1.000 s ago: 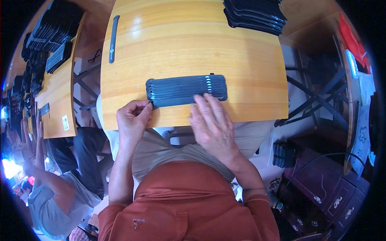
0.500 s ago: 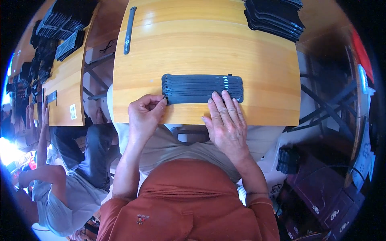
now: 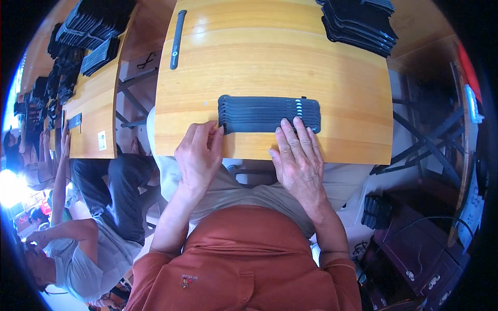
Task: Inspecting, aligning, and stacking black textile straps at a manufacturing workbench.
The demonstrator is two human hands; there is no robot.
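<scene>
Several black fabric straps (image 3: 259,110) lie overlapped in a fanned row near the table's front edge, with rounded, slotted ends at the left. Pale printed marks run down the row towards its right end. My left hand (image 3: 199,150) is closed in a pinch at the near left corner, thumb and forefinger on the end of the nearest strap. Stretched flat, my right hand (image 3: 299,155) rests its fingertips on the near right part of the row and covers some of it.
One single strap (image 3: 178,40) lies apart at the table's far left. A stack of black strap bundles (image 3: 358,28) stands at the far right corner. Left of me, a co-worker (image 3: 93,249) sits at another wooden table (image 3: 96,129) holding more black stacks (image 3: 93,23).
The whole view has shifted slightly, so the table appears further right. My left fingers have changed their pose a little at the strap ends. My right hand stays flat on the row.
</scene>
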